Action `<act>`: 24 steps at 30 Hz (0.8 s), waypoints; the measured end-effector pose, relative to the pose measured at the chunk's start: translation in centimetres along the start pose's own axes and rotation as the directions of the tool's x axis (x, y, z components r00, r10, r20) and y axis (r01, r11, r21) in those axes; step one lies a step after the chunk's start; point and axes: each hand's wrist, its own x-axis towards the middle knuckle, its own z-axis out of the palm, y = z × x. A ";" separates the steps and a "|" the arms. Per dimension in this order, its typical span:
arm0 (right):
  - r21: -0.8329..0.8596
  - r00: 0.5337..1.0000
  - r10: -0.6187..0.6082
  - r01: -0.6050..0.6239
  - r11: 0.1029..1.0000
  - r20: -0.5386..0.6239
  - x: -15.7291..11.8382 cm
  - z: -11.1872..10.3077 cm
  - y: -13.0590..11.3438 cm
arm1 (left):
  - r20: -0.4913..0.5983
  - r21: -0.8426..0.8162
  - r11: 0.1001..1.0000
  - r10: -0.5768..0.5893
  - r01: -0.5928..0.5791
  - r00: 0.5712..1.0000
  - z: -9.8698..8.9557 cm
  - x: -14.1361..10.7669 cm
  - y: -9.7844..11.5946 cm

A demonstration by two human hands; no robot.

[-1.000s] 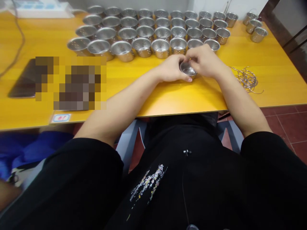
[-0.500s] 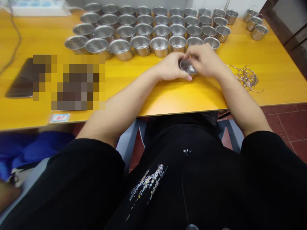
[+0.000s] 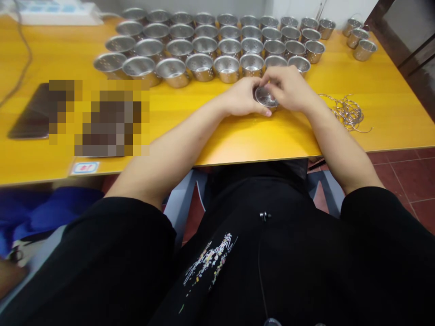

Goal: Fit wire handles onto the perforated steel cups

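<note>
My left hand (image 3: 242,97) is wrapped round the left side of a small perforated metal cup (image 3: 267,98), its thumb along the near side. The cup sits low over the yellow table, its mouth facing up. My right hand (image 3: 289,88) reaches over the cup's right rim with thumb and fingers pinched together; whatever they grip is hidden. To the right of this hand lies a loose heap of thin bent metal wires (image 3: 350,114). Just behind both hands stand rows of similar metal cups (image 3: 226,70).
Three cups (image 3: 364,50) stand apart at the far right, at least one with a wire handle. A dark flat device (image 3: 30,113) and a pixelated patch lie at the left. A small label (image 3: 85,168) is on the front edge. A white power strip (image 3: 61,17) is at the back left.
The view has shifted very slightly. Both hands stay at the same cup, with only a small shift of the right hand's fingers at the rim.
</note>
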 end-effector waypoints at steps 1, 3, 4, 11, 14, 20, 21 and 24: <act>-0.013 1.000 0.006 -0.006 1.000 -0.001 0.0 0.0 0.1 | -0.002 0.002 1.000 0.012 -0.012 1.000 0.1 -0.1 0.1; -0.034 1.000 0.026 -0.025 0.999 0.001 -0.3 0.1 0.0 | -0.008 0.012 1.000 0.025 -0.025 1.000 0.3 -0.3 0.3; -0.038 0.999 0.036 -0.036 0.999 0.005 -0.4 0.0 -0.1 | -0.019 0.015 1.000 0.024 -0.023 1.000 0.4 -0.4 0.3; 0.008 0.997 0.073 -0.073 0.997 -0.005 -1.4 -0.6 -1.2 | -0.139 0.029 1.000 0.012 -0.008 0.990 0.9 -1.1 0.6; 0.009 0.997 0.081 -0.081 0.997 -0.004 -1.4 -0.7 -1.4 | -0.165 0.037 0.999 0.022 -0.017 0.986 1.1 -1.4 0.3; 0.002 0.998 0.059 -0.059 0.998 -0.015 -1.1 -0.5 -0.9 | -0.185 0.088 0.996 0.044 -0.028 0.982 1.0 -1.6 0.5; 0.005 0.998 0.058 -0.058 0.998 -0.030 -1.1 -0.4 -0.6 | -0.212 0.118 0.992 0.062 -0.038 0.975 0.5 -2.0 1.7; 0.032 0.995 0.059 -0.056 0.998 -0.085 -0.8 -0.2 0.3 | -0.297 0.230 0.969 0.157 -0.089 0.942 -0.8 -5.4 7.9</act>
